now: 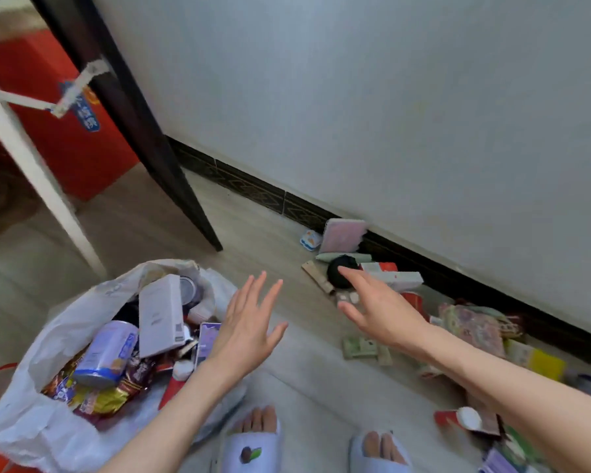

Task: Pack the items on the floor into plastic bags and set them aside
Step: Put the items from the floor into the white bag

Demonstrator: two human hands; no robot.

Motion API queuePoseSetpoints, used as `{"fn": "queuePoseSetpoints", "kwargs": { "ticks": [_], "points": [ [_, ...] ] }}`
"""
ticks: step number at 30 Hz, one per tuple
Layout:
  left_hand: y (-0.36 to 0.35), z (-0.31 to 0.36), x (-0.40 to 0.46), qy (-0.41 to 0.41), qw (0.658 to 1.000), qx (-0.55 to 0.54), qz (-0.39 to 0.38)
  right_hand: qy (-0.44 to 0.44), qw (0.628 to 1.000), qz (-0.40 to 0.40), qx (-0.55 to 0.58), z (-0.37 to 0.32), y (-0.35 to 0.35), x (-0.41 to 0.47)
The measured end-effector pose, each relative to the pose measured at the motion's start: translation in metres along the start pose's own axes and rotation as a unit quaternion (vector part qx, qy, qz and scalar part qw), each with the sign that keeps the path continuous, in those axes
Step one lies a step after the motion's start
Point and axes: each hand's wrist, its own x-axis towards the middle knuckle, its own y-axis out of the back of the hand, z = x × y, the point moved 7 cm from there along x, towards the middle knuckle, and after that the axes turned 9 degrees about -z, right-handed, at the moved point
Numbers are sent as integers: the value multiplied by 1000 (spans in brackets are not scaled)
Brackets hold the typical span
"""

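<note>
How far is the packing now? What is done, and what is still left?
Done: the white plastic bag already holds cans, boxes and snack packets. In hand: nothing; left hand and right hand are open, the right reaching toward the black round item. Left: the items along the wall.

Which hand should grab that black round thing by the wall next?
Right. The right hand is open, fingertips already at the black round item; the left hand hovers beside the white plastic bag.

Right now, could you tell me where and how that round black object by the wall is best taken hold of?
Grip the round black object across its rounded sides, coming down from above. It lies among small boxes with its top exposed, so a top-down grasp looks easiest. The right hand, fingers spread, already reaches over it.
</note>
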Motion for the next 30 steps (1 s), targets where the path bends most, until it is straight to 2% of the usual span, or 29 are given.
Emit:
{"fn": "queuePoseSetpoints", "kwargs": {
  "ticks": [3, 7, 10, 12, 14, 21, 27, 30],
  "points": [
    [-39, 42, 23, -42, 998, -7, -51, -110, 992, 38, 49, 74, 5, -41],
    [-107, 70, 41, -74, 987, 27, -140, -231, 963, 60, 126, 160, -30, -83],
    [-142, 78, 51, -87, 980, 50, -169, -273, 943, 92, 168, 202, -62, -95],
    [-165, 84, 57, -96, 977, 27, -191, -294, 929, 117, 193, 223, -77, -94],
    [-188, 86, 62, -87, 971, 7, -223, -314, 918, 128, 204, 237, -90, -90],
    [-227, 111, 87, -126, 972, 21, -196, -398, 879, 88, 248, 259, -150, -78],
    [-235, 113, 102, -90, 976, 34, -194, -430, 872, 84, 219, 267, -150, -76],
    [-232, 110, 101, -55, 975, 22, -213, -448, 846, 120, 262, 267, -142, -86]
  ]
}}
